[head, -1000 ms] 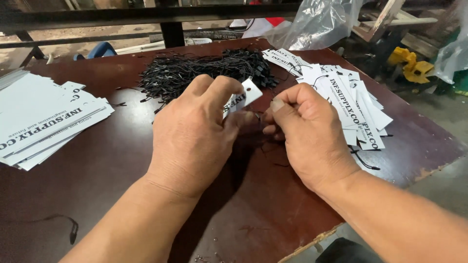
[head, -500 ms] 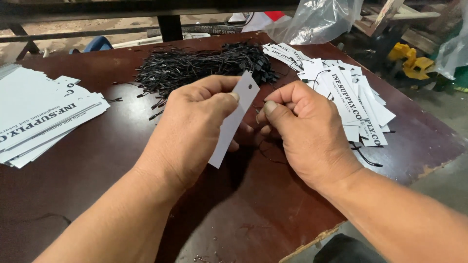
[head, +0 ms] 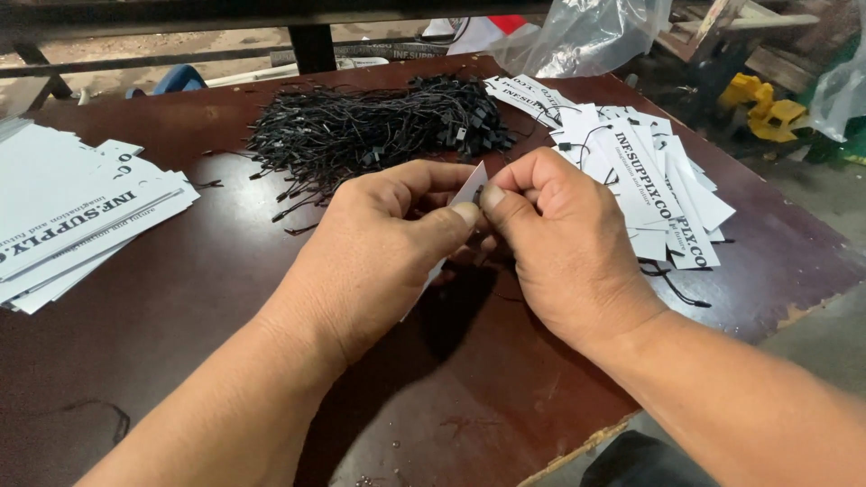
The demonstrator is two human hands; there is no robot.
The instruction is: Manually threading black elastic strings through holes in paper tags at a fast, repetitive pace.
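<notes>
Over the dark brown table (head: 207, 271), the left hand (head: 379, 252) and right hand (head: 559, 243) meet, both pinching 1 white paper tag (head: 471, 188). A black string may sit between the fingertips, hidden. Black string ties (head: 370, 126) lie heaped beyond; strung tags (head: 649, 180) right, blank tags (head: 72, 207) left.

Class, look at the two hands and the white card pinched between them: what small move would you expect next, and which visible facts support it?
Probably the right hand pushes a black string through the top end of the white tag. The left hand pinches the tag upright, both thumbs meet at its top, a pile of black strings lies just behind, and the tags at right already carry strings. The string itself is hidden between the fingers.
</notes>
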